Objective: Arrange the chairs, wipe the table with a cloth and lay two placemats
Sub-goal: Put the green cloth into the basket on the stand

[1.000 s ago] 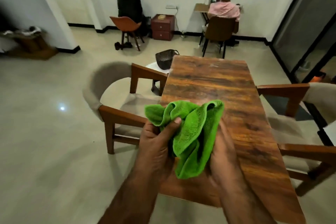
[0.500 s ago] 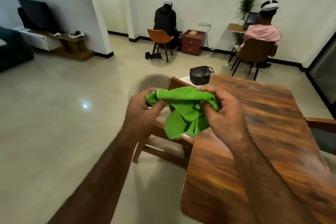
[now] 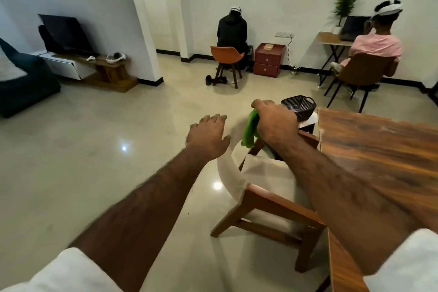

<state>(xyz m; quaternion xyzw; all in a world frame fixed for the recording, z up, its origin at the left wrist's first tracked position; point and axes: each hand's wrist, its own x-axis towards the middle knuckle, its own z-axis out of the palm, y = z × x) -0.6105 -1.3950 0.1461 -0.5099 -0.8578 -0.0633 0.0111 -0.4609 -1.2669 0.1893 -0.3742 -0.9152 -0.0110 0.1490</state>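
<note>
While my right hand (image 3: 276, 123) is bunching the soft-looking, limp cloth (image 3: 250, 131) in its fist, my left hand (image 3: 208, 138) is hovering open just beside it.

Worn: plain white short fabric left sleeve (image 3: 59, 272) and matching plain white short fabric right sleeve (image 3: 403, 261). Both are soft-edged with blur, weave not resolvable. Below the hems the left forearm (image 3: 142, 201) and right forearm (image 3: 343, 187) are uncovered, with dark hair along the upper side. The left hand (image 3: 208, 136) and right hand (image 3: 276, 123) are bare.
</note>
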